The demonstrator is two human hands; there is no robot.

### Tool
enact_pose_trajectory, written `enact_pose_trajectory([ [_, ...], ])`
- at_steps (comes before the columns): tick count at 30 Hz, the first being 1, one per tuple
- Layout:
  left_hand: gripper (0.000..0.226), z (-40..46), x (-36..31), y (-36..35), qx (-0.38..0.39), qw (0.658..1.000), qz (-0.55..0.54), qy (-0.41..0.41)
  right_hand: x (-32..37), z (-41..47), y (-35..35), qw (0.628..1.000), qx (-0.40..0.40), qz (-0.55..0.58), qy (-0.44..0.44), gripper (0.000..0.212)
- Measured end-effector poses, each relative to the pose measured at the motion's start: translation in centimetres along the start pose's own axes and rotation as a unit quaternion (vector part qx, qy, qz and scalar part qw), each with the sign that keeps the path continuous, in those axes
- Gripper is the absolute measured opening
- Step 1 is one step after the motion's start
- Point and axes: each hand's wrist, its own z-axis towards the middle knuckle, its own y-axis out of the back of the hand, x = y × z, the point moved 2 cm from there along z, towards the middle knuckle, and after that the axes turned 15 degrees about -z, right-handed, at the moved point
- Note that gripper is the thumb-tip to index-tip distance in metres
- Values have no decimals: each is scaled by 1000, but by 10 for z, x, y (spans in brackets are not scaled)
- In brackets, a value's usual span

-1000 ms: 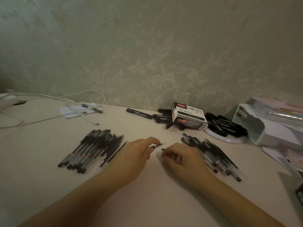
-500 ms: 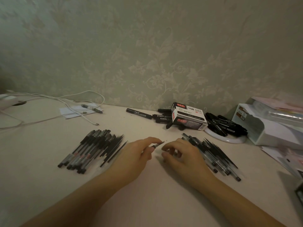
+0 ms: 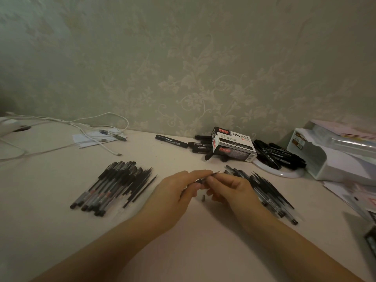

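Both hands meet near the middle of the table (image 3: 183, 245), a little back from its near edge. The left hand (image 3: 179, 192) has its fingers curled round the rear part of a thin pen (image 3: 214, 174), thumb on top. The pen's metal tip points up and toward the table's far right corner. The right hand (image 3: 234, 190) pinches the front part of the same pen between thumb and forefinger. Its other fingers are bent loosely underneath, holding nothing that can be made out. A small dark piece (image 3: 203, 198) (perhaps a pen cap, too small to tell) lies on the table just below the two hands, touching neither.

A heap of pens (image 3: 114, 188) lies to the left of the left hand. A second heap (image 3: 268, 194) lies just beside the right hand, partly hidden behind it.

Along the far edge stands a black and white box (image 3: 234, 146) with black markers (image 3: 172, 138) scattered beside it. More markers lie on a white ring (image 3: 284, 174) to its right. A white cable (image 3: 91, 130) loops over a sheet of paper (image 3: 85, 139) toward the far left corner. A white tray (image 3: 329, 161) sits at the right edge.
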Motion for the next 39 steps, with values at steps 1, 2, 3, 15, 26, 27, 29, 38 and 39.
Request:
enact_pose_trajectory([
  [1,39,0,0,0,0,1000,2,0,-1,1,0,1000,-7,13,-8,17],
  [2,39,-1,1,0,-4,1000,3,3,-1,3,2,999,-25,34,-16,18],
  [3,39,-1,3,1,-8,1000,5,10,-1,5,5,996,-55,65,-23,19],
  [15,31,0,23,5,-27,994,42,93,-17,10,86,878,-286,-384,-26,9],
  [26,18,-1,24,52,-143,931,263,210,-20,7,81,805,-230,-543,-66,15],
  [27,18,-1,25,57,-142,924,274,226,-19,7,80,803,-230,-547,-61,16],
  [29,16,-1,26,67,-145,910,293,254,-16,7,78,800,-242,-548,-35,16],
  [38,19,-5,32,68,-70,904,311,284,4,-4,20,830,-209,-501,130,9],
  [39,19,-5,33,67,-69,904,311,285,4,-5,16,829,-201,-501,144,9],
])
